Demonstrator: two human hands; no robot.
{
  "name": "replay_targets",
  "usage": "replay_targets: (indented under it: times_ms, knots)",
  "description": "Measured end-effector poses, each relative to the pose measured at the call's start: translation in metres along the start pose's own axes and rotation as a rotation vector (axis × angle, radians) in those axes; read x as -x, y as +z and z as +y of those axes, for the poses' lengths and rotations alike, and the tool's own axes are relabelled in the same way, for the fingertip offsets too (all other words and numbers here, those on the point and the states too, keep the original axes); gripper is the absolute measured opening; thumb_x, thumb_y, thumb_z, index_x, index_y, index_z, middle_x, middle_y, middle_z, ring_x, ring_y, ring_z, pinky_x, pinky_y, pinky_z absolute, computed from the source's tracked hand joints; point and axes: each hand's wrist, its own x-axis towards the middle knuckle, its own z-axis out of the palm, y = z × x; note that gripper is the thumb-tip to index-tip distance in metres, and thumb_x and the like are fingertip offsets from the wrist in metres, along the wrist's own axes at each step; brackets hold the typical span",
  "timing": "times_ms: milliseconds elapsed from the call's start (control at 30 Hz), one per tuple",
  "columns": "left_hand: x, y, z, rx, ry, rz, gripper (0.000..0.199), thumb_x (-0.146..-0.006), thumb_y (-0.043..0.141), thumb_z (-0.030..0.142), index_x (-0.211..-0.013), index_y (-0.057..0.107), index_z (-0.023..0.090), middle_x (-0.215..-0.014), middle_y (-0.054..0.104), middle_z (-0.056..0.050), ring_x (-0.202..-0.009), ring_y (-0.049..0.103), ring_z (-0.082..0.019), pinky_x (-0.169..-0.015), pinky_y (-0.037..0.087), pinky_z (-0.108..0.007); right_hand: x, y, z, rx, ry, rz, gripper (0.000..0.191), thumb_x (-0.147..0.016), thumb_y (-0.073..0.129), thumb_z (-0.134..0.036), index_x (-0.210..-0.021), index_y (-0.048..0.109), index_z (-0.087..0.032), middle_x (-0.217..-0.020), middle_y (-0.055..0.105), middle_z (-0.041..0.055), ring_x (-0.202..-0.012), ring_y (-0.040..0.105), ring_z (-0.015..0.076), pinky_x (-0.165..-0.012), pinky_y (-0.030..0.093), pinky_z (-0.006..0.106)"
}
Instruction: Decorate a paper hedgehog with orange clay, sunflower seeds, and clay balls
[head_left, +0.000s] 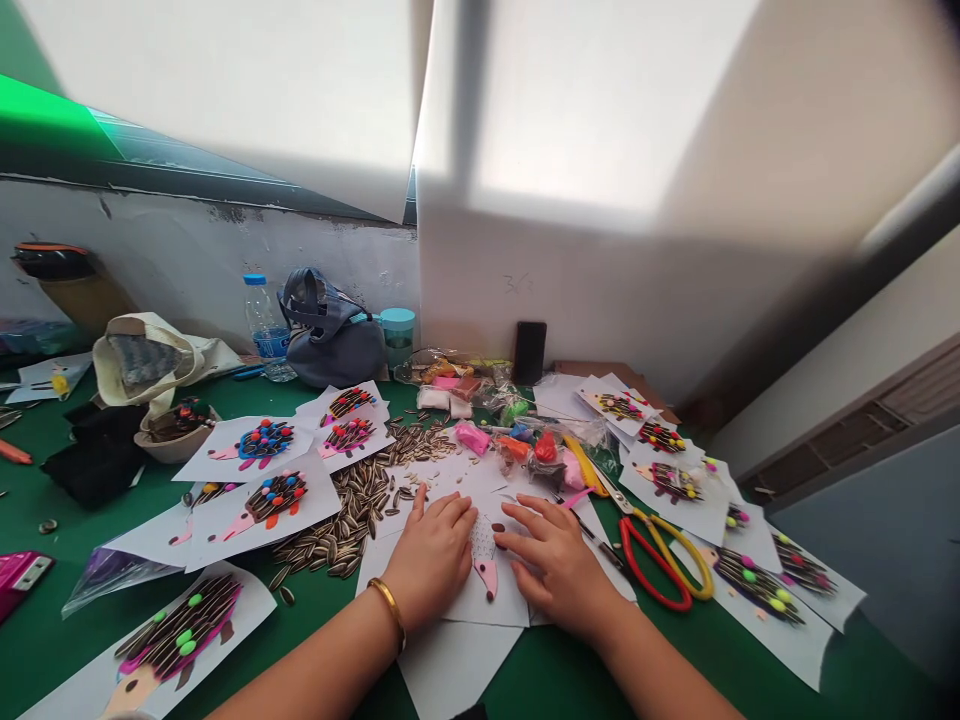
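A sheet of white paper [469, 600] lies in front of me with a hedgehog picture on it. Its pink clay face [486, 577] has a dark nose, and its body is covered with short pen marks. My left hand [435, 545] rests flat on the left part of the picture, fingers stretched, with a gold bangle at the wrist. Over the right side, my right hand [551, 560] has its fingers spread; its fingertips are close to small brown clay pieces [498, 534] at the body's edge. Neither hand shows anything held. The left hand hides part of the body.
Sunflower seeds [352, 510] are heaped to the left. Red- and yellow-handled scissors [660, 565] lie at the right, with coloured clay [517, 448] behind. Finished hedgehog pictures [274, 500] lie on both sides. A water bottle [268, 335] and a phone [530, 352] stand at the back.
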Motion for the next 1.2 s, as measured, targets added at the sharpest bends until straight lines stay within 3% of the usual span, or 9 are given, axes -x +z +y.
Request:
replay_targets:
  times_ms: [200, 367, 900, 1200]
  knots:
    - [0.0005, 0.0011, -0.0007, -0.010, -0.005, 0.001, 0.038, -0.088, 0.048, 0.018, -0.124, 0.058, 0.022, -0.131, 0.060, -0.008, -0.126, 0.049, -0.025, -0.118, 0.012, -0.057, -0.0005, 0.0039, 0.0001, -0.003, -0.003, -0.041, 0.036, -0.082, 0.057, -0.018, -0.109, 0.069, -0.039, -0.137, 0.056, -0.0014, -0.131, 0.042, 0.0290, -0.103, 0.034, 0.054]
    - [0.0010, 0.0010, -0.0007, -0.007, 0.001, 0.006, 0.038, -0.088, 0.047, 0.017, -0.124, 0.058, 0.022, -0.131, 0.060, -0.008, -0.126, 0.049, -0.025, -0.118, 0.011, -0.058, 0.0008, 0.0052, 0.0030, -0.002, 0.027, 0.005, 0.045, -0.080, 0.056, -0.014, -0.119, 0.065, -0.034, -0.139, 0.054, 0.0017, -0.132, 0.041, 0.0294, -0.104, 0.035, 0.053]
    - [0.0012, 0.0003, 0.0002, -0.004, -0.001, 0.012, 0.038, -0.088, 0.047, 0.018, -0.124, 0.057, 0.023, -0.131, 0.060, -0.007, -0.127, 0.048, -0.025, -0.118, 0.010, -0.058, 0.0002, 0.0042, -0.0002, -0.006, 0.003, -0.012, 0.037, -0.081, 0.058, -0.018, -0.110, 0.070, -0.038, -0.138, 0.055, -0.0009, -0.131, 0.043, 0.0296, -0.105, 0.034, 0.053]
    - [0.0019, 0.0038, -0.0013, -0.007, 0.006, 0.029, 0.038, -0.088, 0.046, 0.016, -0.124, 0.057, 0.024, -0.130, 0.061, -0.007, -0.126, 0.049, -0.024, -0.117, 0.009, -0.059, -0.0003, 0.0043, 0.0004, -0.055, 0.082, -0.011, 0.041, -0.080, 0.055, -0.014, -0.113, 0.070, -0.033, -0.138, 0.056, 0.0014, -0.132, 0.042, 0.0301, -0.104, 0.038, 0.054]
